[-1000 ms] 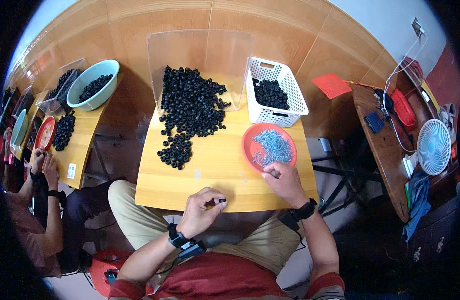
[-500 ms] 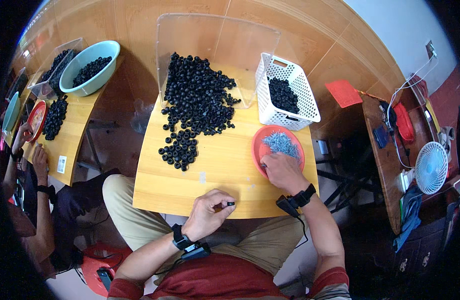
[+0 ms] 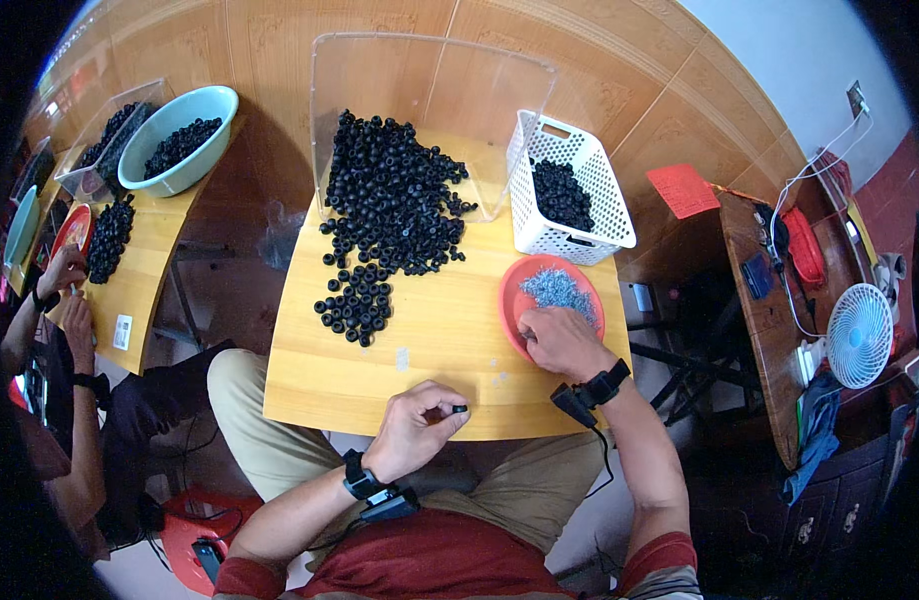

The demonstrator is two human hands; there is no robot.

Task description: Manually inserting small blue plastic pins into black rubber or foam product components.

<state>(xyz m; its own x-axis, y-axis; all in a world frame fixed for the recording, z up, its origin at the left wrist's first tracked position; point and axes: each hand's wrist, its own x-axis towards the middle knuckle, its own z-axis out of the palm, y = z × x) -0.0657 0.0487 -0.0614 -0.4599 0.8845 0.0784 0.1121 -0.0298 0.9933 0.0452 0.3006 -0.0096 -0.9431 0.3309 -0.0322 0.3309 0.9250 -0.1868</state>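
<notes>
My left hand is closed at the front edge of the wooden table, pinching a small black rubber-like ring between thumb and fingers. To its right, my right hand reaches into a shallow red dish. Its fingers are bent together near the dish's left side; whatever they pinch is hidden. Small silvery-blue metal-looking pieces lie heaped in the dish, just beyond that hand. A large heap of black rings spreads across the table, with a smaller cluster nearer me.
Behind the heap stands a clear plastic bin lying on its side. A white perforated basket with black rings is beyond the dish. At left, another person's hands work at a table with a pale green basin. A fan stands at right.
My left hand keeps its pinch on the black ring. My right hand stays in the dish with its fingers shifted slightly. The whole view has moved a little.
</notes>
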